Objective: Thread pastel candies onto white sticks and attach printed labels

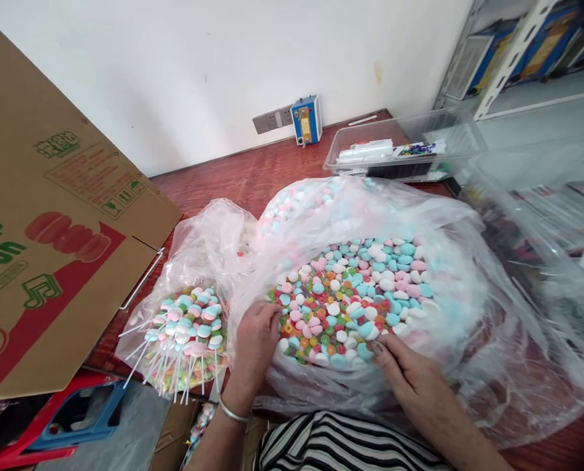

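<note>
White wall behind, with a socket (272, 120) and a small blue box (306, 119) at the back edge of a reddish wooden surface (253, 176). Clear tray (404, 147) with white and dark items at the far right, just behind a big clear bag (469, 314). Metal shelving (518, 52) in the upper right corner. Printed cardboard flap (51, 216) leaning in from the left, above a red and blue stool (71, 418) on the floor.

Inside the big bag, open at the top, near centre: loose candies (355, 294) in pink, blue, white, green and orange, heaped into a wide mound. Second, smaller bag (208, 248) just to its left, touching it, with finished candy skewers (188, 333) lying inside, white sticks fanned out toward the near edge.

Left hand (255, 340), bangle (232, 412) on the wrist, curled loosely at the near left rim of the mound, fingers down among the candies; cannot tell whether anything is pinched between them. Right hand (410, 376) flat and mostly open on the near right side of the bag, fingertips touching the candies at the mound's edge, nothing visibly gripped. Striped top (341, 445) at the bottom, between the forearms.
</note>
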`<state>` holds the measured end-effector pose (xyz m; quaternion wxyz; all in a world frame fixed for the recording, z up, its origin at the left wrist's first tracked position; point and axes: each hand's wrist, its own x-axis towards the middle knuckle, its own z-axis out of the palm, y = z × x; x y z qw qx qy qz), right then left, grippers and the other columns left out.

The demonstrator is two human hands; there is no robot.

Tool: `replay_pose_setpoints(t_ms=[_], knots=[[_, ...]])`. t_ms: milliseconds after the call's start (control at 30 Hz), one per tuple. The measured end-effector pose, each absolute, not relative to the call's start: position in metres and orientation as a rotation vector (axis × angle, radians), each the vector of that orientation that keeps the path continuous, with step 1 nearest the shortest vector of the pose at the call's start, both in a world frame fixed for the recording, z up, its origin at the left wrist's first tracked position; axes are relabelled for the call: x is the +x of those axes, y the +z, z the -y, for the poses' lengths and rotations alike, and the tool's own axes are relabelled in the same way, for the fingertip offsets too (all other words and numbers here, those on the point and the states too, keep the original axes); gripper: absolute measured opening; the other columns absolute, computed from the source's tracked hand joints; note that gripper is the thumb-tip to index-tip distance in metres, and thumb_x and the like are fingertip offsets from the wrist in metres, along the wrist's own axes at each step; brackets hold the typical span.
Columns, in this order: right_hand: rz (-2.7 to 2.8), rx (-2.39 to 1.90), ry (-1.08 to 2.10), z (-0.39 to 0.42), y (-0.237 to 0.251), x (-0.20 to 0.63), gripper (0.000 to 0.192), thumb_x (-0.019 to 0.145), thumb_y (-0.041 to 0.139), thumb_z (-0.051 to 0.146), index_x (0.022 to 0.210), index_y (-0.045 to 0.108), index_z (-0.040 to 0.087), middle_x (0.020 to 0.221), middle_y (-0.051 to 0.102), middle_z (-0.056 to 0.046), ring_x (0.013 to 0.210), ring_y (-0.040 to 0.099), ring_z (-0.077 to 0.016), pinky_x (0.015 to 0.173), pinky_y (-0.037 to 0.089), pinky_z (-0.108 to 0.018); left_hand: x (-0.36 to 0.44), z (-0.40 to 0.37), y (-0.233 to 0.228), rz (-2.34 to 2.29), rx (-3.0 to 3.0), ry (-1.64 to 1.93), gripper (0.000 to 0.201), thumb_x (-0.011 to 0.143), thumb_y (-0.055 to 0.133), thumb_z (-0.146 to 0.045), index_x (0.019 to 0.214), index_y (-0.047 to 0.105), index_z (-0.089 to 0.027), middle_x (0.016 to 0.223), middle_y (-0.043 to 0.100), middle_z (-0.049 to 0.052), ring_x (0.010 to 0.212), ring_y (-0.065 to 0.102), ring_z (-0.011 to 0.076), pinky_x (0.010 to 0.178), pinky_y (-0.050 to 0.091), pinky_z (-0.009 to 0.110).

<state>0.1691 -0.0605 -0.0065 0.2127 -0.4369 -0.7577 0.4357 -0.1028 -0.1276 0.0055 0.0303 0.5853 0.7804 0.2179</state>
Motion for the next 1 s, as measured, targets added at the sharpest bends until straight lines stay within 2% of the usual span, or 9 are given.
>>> replay_pose_setpoints(t_ms=[233,467,600,767,900,1000], knots=[[2.147,-1.227,1.18,0.077,-0.006,0.166,0.028,0.097,0.035,0.037,0.081,0.054,0.024,0.075,0.068,-0.005,0.066,0.063,-0.0216,0.059,0.045,-0.03,-0.094,0.109,0.006,-2.406,2.009,0.312,0.015,0.09,0.053,-0.015,0.087,0.065,-0.023,0.094,0.063,0.006,0.088,0.057,0.0228,0.077,0.047,0.034],[2.218,-1.18,1.217,0.09,0.001,0.155,0.029,0.098,0.03,0.033,0.08,0.051,0.023,0.071,0.064,-0.003,0.064,0.061,-0.0206,0.06,0.042,-0.031,-0.096,0.104,0.013,-2.321,2.1,0.306,0.012,0.083,0.055,-0.01,0.084,0.058,-0.022,0.096,0.061,0.005,0.088,0.057,0.0222,0.078,0.047,0.034],[2.223,-1.183,1.223,0.092,0.004,0.149,0.028,0.098,0.031,0.031,0.08,0.051,0.023,0.071,0.064,-0.003,0.063,0.059,-0.0197,0.06,0.04,-0.03,-0.1,0.108,0.011,-2.312,2.045,0.486,0.011,0.082,0.054,-0.01,0.083,0.056,-0.021,0.093,0.062,0.004,0.09,0.058,0.0214,0.079,0.047,0.033],[2.218,-1.174,1.252,0.091,0.005,0.144,0.027,0.098,0.031,0.031,0.083,0.052,0.022,0.074,0.065,-0.003,0.066,0.06,-0.0202,0.061,0.04,-0.03,-0.097,0.108,0.008,-2.176,1.556,0.977,0.002,0.084,0.057,-0.02,0.082,0.058,-0.02,0.08,0.063,0.001,0.076,0.06,0.0168,0.072,0.047,0.029],[2.242,-1.133,1.281,0.089,0.009,0.136,0.025,0.098,0.032,0.029,0.081,0.049,0.023,0.073,0.062,-0.002,0.066,0.059,-0.019,0.061,0.039,-0.029,-0.085,0.102,0.011,-1.614,0.872,1.359,0.027,0.079,0.069,-0.033,0.101,0.062,-0.019,0.086,0.067,0.001,0.074,0.065,0.0145,0.069,0.052,0.028],[2.267,-1.133,1.273,0.087,0.011,0.132,0.025,0.098,0.031,0.028,0.079,0.046,0.024,0.073,0.061,-0.001,0.066,0.057,-0.0188,0.061,0.038,-0.028,-0.074,0.099,0.014,-1.411,0.597,1.405,0.035,0.07,0.078,-0.034,0.097,0.067,-0.015,0.076,0.067,0.001,0.067,0.065,0.0132,0.064,0.054,0.026]])
